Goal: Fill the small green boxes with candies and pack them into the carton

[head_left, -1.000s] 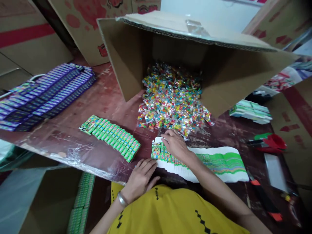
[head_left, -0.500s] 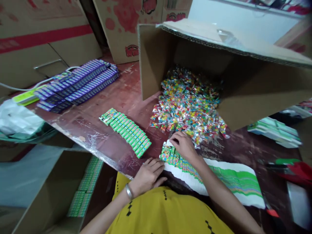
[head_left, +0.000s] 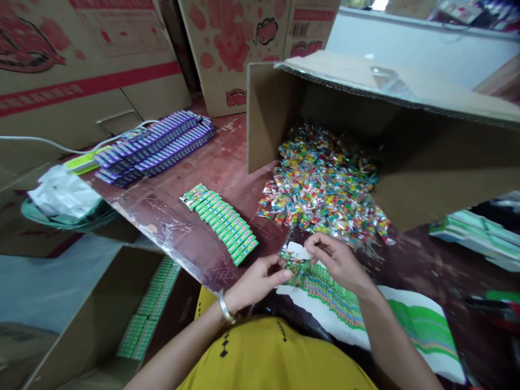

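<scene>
My left hand (head_left: 257,280) and my right hand (head_left: 333,258) meet over the near end of a fanned row of flat green-and-white box blanks (head_left: 365,311) on the table. Both pinch the topmost small green blank (head_left: 296,261), lifted slightly off the row. Just beyond my hands lies a heap of colourful wrapped candies (head_left: 323,184) spilling from a big cardboard box (head_left: 426,157) tipped on its side. A row of filled green boxes (head_left: 221,222) lies to the left of my hands.
Purple boxes (head_left: 156,145) are stacked at the far left of the reddish table (head_left: 179,227). An open carton (head_left: 101,325) with green boxes stands on the floor at lower left. More flat blanks (head_left: 471,230) lie at right. Large printed cartons (head_left: 244,49) stand behind.
My left hand has risen from the table edge to join the right hand on the top green blank. The camera view has swung left, shifting everything rightward.
</scene>
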Motion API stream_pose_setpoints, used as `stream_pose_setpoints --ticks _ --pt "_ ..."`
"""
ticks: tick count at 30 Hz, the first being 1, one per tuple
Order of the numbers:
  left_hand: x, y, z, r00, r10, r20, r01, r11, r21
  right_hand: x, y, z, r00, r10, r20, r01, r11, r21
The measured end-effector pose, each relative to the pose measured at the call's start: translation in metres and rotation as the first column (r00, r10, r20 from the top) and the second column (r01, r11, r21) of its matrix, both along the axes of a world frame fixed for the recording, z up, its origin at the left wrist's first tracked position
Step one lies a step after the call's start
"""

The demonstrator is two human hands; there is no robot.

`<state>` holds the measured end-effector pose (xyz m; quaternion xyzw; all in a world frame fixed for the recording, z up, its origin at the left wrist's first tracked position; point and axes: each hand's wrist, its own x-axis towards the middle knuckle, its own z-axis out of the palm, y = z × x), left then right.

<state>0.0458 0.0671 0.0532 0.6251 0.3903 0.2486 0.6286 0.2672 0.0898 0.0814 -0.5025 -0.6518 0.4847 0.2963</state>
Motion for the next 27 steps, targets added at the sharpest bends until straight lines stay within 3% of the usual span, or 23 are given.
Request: stream_pose_setpoints --ticks 4,7,9,10,11,12,13,15,17,19,23,27 --pt "-0.011 -0.004 0.008 0.991 0.113 -0.069 -0.107 0.99 0.097 0.005 0.003 -0.026 0.988 -0.06 0.142 0.06 0.998 0.007" --pt "-0.057 0.016 0.018 0.946 0.275 -0.172 -0.222 0.935 0.276 0.007 0.01 -0.045 0.951 -0.033 0.306 0.007 0.996 0.086" --pt "-0.103 0.045 0.022 0.816 0.487 -0.311 -0.312 0.825 0.472 0.004 0.014 -0.049 0.909 -0.058 0.412 -0.027 0.98 0.197" --pt "-0.128 0.063 0.023 0.707 0.577 -0.409 -0.322 0.777 0.541 0.0 0.015 -0.048 0.888 -0.102 0.449 -0.019 0.966 0.256" --pt "-0.153 0.083 0.023 0.578 0.63 -0.519 -0.305 0.756 0.579 -0.005 0.015 -0.045 0.872 -0.148 0.466 -0.002 0.952 0.305" --pt "-0.175 0.103 0.021 0.507 0.652 -0.563 -0.312 0.748 0.586 -0.013 0.014 -0.042 0.868 -0.173 0.465 0.013 0.945 0.327" --pt "-0.195 0.122 0.019 0.458 0.666 -0.59 -0.318 0.742 0.59 -0.022 0.012 -0.038 0.879 -0.161 0.45 0.016 0.951 0.309" --pt "-0.223 0.155 0.013 0.378 0.668 -0.642 -0.315 0.744 0.589 -0.043 0.005 -0.035 0.931 -0.022 0.365 -0.037 0.987 0.154" --pt "-0.236 0.181 0.004 0.335 0.637 -0.694 -0.299 0.77 0.563 -0.066 -0.001 -0.04 0.969 0.109 0.221 -0.09 0.992 -0.093" --pt "-0.238 0.198 -0.005 0.315 0.588 -0.745 -0.284 0.807 0.517 -0.085 -0.006 -0.051 0.984 0.127 0.126 -0.095 0.968 -0.234" --pt "-0.231 0.212 -0.019 0.31 0.509 -0.803 -0.262 0.858 0.442 -0.106 -0.005 -0.072 0.986 0.134 0.102 -0.097 0.946 -0.308" --pt "-0.223 0.207 -0.02 0.349 0.472 -0.81 -0.232 0.881 0.413 -0.114 0.001 -0.078 0.988 0.134 0.081 -0.097 0.931 -0.352"
